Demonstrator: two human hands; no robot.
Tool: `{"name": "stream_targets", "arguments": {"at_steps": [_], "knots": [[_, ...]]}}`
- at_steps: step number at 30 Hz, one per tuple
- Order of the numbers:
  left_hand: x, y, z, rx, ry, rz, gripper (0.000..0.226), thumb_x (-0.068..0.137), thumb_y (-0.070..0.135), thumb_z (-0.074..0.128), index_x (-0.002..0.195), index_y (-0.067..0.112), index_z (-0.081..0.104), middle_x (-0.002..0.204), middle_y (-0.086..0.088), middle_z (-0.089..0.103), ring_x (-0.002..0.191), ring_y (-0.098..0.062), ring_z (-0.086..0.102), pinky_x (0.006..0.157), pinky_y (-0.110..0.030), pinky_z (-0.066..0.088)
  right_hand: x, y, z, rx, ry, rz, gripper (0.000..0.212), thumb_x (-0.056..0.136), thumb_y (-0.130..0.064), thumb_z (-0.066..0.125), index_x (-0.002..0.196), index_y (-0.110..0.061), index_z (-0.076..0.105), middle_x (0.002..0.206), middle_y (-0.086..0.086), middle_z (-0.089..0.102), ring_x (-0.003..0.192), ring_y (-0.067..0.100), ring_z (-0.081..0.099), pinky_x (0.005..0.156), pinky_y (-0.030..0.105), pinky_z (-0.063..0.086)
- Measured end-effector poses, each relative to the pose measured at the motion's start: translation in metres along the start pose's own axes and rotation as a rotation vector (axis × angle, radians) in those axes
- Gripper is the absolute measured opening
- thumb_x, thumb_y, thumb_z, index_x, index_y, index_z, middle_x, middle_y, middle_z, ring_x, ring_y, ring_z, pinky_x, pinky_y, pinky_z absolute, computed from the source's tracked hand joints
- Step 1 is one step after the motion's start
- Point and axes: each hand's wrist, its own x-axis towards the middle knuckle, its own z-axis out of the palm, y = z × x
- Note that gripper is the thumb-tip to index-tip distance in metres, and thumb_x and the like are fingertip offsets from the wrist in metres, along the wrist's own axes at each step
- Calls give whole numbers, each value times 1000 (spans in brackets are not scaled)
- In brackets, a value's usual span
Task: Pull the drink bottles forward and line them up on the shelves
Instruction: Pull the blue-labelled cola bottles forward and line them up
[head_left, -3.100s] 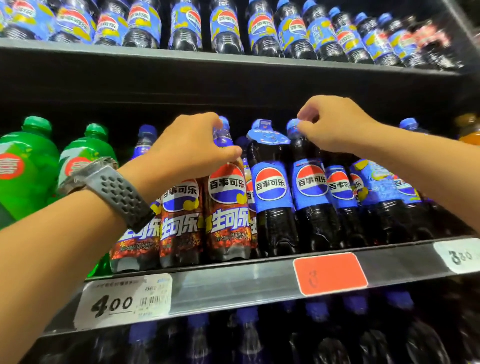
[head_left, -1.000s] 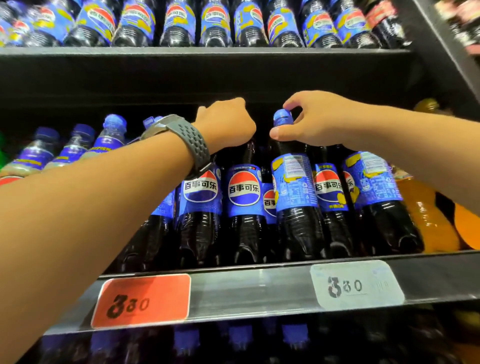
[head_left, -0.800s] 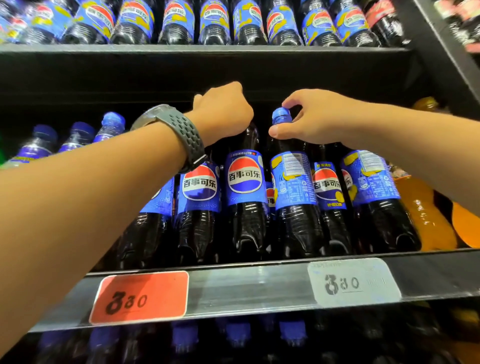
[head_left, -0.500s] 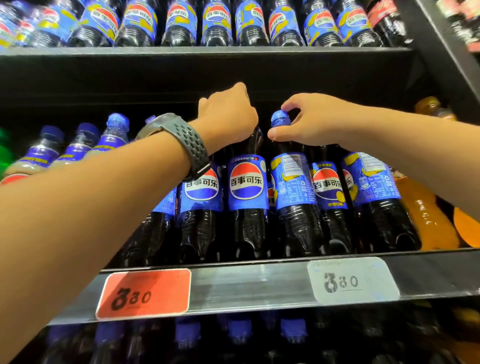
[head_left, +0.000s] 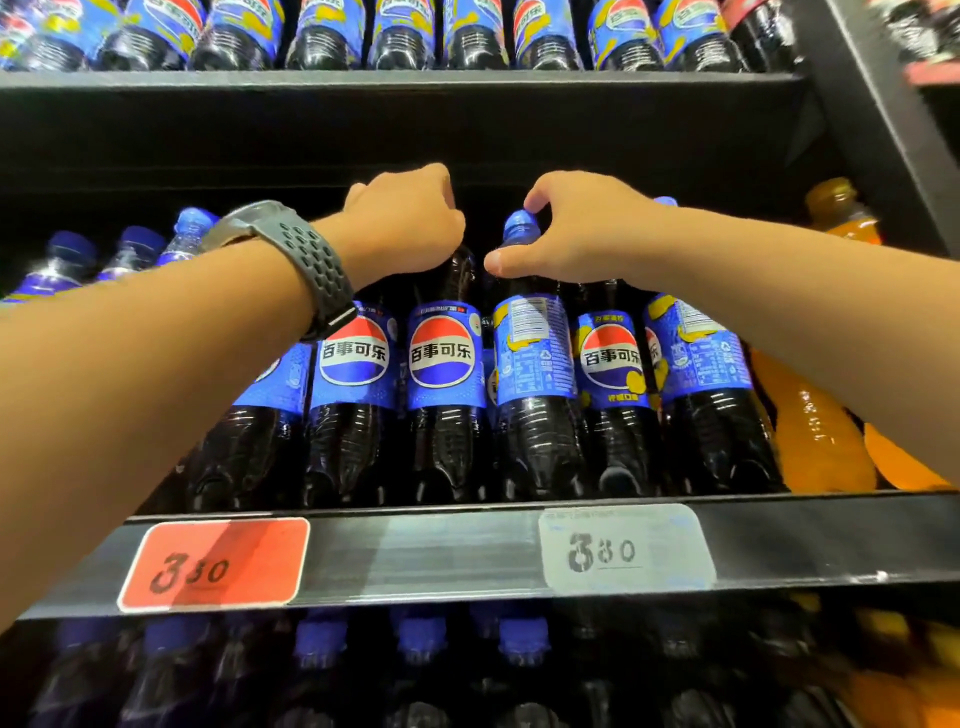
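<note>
1. Left hand (head_left: 402, 223), wearing a grey watch (head_left: 291, 254), curls over the top of a cola bottle (head_left: 447, 384).
2. Right hand (head_left: 582, 228) pinches the blue cap of the neighbouring bottle (head_left: 535, 374), just beside the left hand.
3. Both bottles stand at the shelf edge (head_left: 426, 551) below the hands.

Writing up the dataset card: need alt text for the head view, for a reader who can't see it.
Two bare hands reach over cola bottles on the middle shelf: the right hand grips the neck of a blue-capped cola bottle, the left hand curls over the top of the neighbouring cola bottle. Orange drink bottles stand at right.
</note>
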Motion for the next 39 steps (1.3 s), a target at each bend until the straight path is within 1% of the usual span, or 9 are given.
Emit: {"name": "stream_targets", "arguments": {"at_steps": [5,12,17,20,23,29,32,37,39], "knots": [[2,-6,4,37,24,44,32,88,43,48,109,22,58,112,-10,63,103,-33,56,90,-42,46,-2,5,-4,-26,-27,-35,74,71,-70,62,123,-19,53,115,1,59,100,20,54,79,31,43],[4,-5,6,76,2,127,32,82,44,56,99,19,65,104,-9,67,99,-33,59,88,-43,49,-8,32,-43,-97,140,-44,29,84,-44,60,99,-21,69,103,-1,68,99,18,59,77,23,37],[5,-8,10,29,-15,85,35,84,42,53,107,17,61,111,-12,65,104,-35,57,91,-43,47,-6,60,-60,-217,140,115,35,84,-39,60,108,-14,66,112,7,66,106,27,58,84,30,41],[7,-9,10,37,-28,75,37,85,46,52,108,18,59,112,-11,64,104,-34,57,91,-42,47,-4,69,-55,-71,30,259,42,84,-41,61,107,-6,62,102,11,65,90,30,63,79,37,53],[11,-6,7,-13,-5,63,46,84,50,51,117,17,56,116,-10,63,105,-30,57,88,-38,47,-6,73,-48,206,-170,346,20,84,-32,65,87,-13,59,80,3,62,70,19,59,54,29,50],[12,32,7,-262,-183,170,52,83,44,60,131,26,54,131,5,58,116,-14,53,99,-28,40,-4,83,-53,429,-391,329,8,78,-13,60,85,-17,57,81,8,61,74,24,60,60,31,52],[12,41,10,-223,-232,182,51,81,41,63,130,28,55,128,5,58,110,-13,53,93,-26,39,-4,86,-55,417,-394,283,8,79,-16,66,80,-18,59,82,6,63,78,24,62,60,31,53],[9,46,14,-128,-159,140,66,74,61,65,130,28,54,127,3,57,110,-17,54,87,-26,38,-8,89,-40,49,-230,222,45,71,-55,74,82,-15,56,80,1,60,71,17,61,53,26,51],[8,47,13,-139,-198,132,66,75,60,65,132,28,52,129,4,56,113,-16,53,90,-27,40,-7,93,-38,171,-315,253,34,75,-47,74,81,-17,58,84,3,64,77,21,63,65,34,57]]}}
